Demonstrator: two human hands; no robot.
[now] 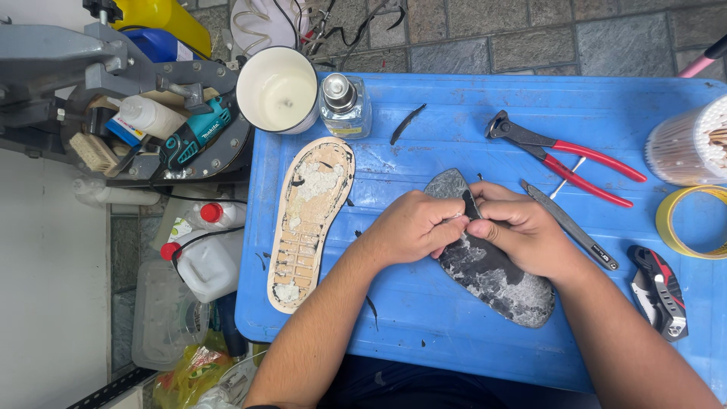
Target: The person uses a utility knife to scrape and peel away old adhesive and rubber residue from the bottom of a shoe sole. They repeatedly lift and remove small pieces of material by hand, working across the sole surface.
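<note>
On the blue worktop [469, 129], a dark grey shoe sole [492, 276] smeared with whitish residue lies flat, and both hands meet over its upper half: the left hand [413, 227] has its grip pressed together, pinching a thin edge or strip at the sole's rim, and the right hand [522, 231] is curled with its fingertips pinched on the same spot (the exact contact is hidden between the fingers). Left of the sole lies a tan insole-shaped piece [310, 220], above and to its right red-handled pincers [568, 155], and just right of it a slim grey tool [569, 225].
</note>
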